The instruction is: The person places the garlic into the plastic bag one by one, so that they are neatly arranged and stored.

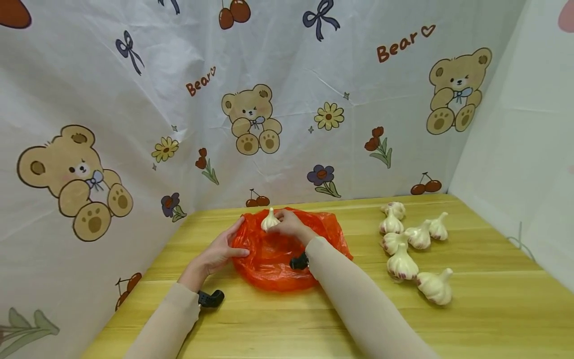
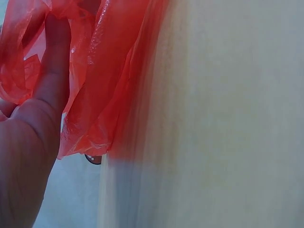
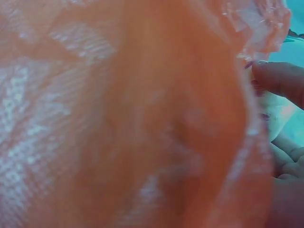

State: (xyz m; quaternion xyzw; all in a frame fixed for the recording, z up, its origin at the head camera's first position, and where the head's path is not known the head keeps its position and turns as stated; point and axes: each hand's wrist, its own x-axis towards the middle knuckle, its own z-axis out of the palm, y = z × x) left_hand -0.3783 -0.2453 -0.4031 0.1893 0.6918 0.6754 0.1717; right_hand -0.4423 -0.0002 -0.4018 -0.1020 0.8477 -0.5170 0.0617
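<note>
A red plastic bag (image 1: 282,274) lies with its mouth open upward on the wooden table. My left hand (image 1: 219,252) holds the bag's left side, its thumb over the rim; the left wrist view shows the thumb (image 2: 54,71) against the thin red film (image 2: 114,42). Over the bag's far part, my right hand (image 1: 291,227) grips a garlic bulb (image 1: 270,220), stem upward. In the right wrist view, blurred bag film (image 3: 142,118) covers most of the picture, and a fingertip (image 3: 275,78) shows at the right edge.
Several garlic bulbs (image 1: 402,262) lie grouped on the table (image 1: 269,324) to the right of the bag. A patterned cloth (image 1: 287,164) hangs behind the table and along its left side. A thin cord (image 1: 522,244) lies by the right edge.
</note>
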